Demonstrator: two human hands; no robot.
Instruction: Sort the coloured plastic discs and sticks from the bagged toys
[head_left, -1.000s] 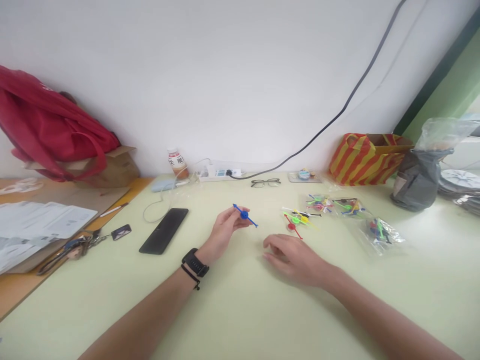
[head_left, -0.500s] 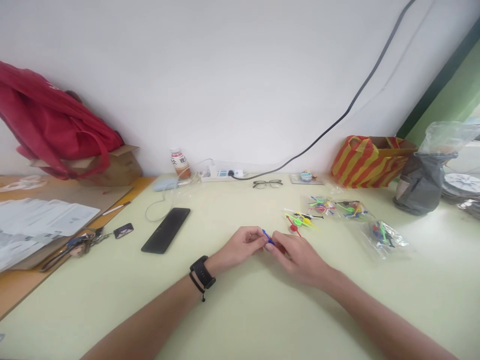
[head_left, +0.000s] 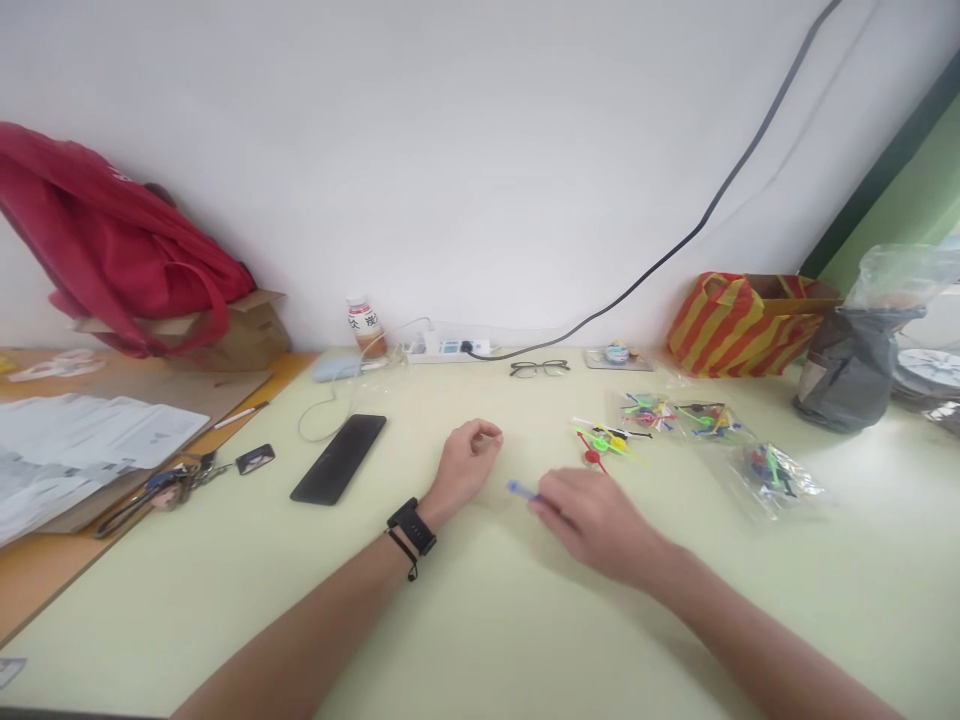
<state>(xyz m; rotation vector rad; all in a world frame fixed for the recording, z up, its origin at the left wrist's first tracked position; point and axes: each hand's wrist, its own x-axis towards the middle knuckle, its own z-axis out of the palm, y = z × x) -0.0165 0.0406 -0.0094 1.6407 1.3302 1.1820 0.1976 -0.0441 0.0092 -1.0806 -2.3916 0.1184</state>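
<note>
Moved: half a second ago both hands met at the blue arrow piece point(head_left: 521, 490); now they are apart, with the piece in the right hand point(head_left: 592, 515) alone.
Blue arrow piece: above the middle of the worktop point(head_left: 480, 620), blurred, one end sticking out toward the left hand point(head_left: 463, 462); the rest is hidden by the fingers.
Right hand: pinching the piece between thumb and fingers, probably near one end because something so slim suits a fingertip hold.
Left hand: fingers loosely curled, nothing seen between them; it looks to have let go.
Loose arrow pieces: red, green, yellow, white and black ones point(head_left: 616, 443) heaped just beyond the right hand, seemingly for easy reach.
Clear packets: three, toward the right edge, one point(head_left: 769, 470) nearer the front; the plastic likely keeps their coloured pieces together.
Phone: black phone point(head_left: 339, 460) near the left edge, seemingly out of the hands' way.
Back edge: glasses point(head_left: 540, 366), bottle point(head_left: 366, 328) and power strip point(head_left: 450, 349), the strip against the wall, presumably for its cable point(head_left: 701, 226).
Back right corner: striped bag point(head_left: 739, 330) beside a grey bag point(head_left: 847, 370).
</note>
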